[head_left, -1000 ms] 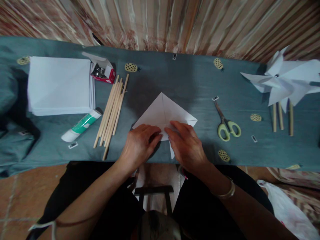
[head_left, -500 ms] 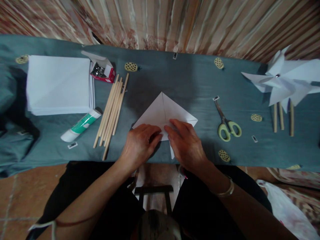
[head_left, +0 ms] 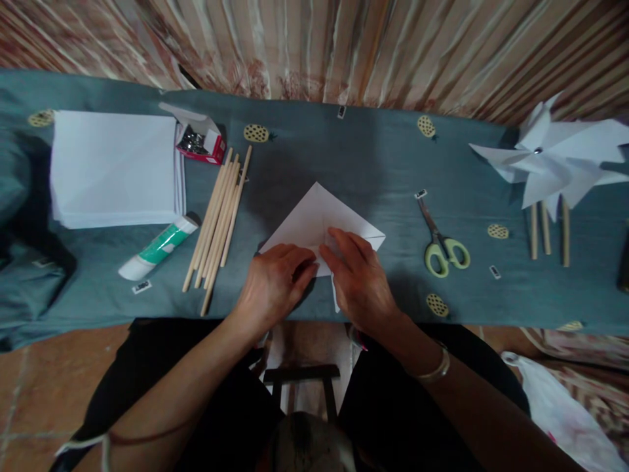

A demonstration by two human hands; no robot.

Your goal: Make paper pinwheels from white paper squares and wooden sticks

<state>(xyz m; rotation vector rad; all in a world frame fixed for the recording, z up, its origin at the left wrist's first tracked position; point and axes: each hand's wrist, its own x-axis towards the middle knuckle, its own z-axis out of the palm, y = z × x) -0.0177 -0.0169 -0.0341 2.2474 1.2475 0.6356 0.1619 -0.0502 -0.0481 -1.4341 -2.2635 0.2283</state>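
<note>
A folded white paper sheet (head_left: pixel 314 216) lies as a triangle on the teal cloth (head_left: pixel 363 151), its point facing away from me. My left hand (head_left: pixel 275 282) rests flat on the paper's near left part, fingers stretched toward the middle. My right hand (head_left: pixel 358 275) presses on the paper's middle and near right part, fingers flat and together. Both hands cover the paper's near edge. A narrow white strip of paper shows between the hands at the table's front.
A stack of white sheets (head_left: pixel 115 167) lies at the far left, with a small open red box (head_left: pixel 201 141), a green and white glue tube (head_left: pixel 160 247) and several wooden sticks (head_left: pixel 219 210). Green-handled scissors (head_left: pixel 442 246) lie to the right. White paper pinwheels (head_left: pixel 555 164) on sticks sit at far right.
My right hand has slid a little up and to the left across the paper. The left hand has stayed in place. The view has shifted slightly.
</note>
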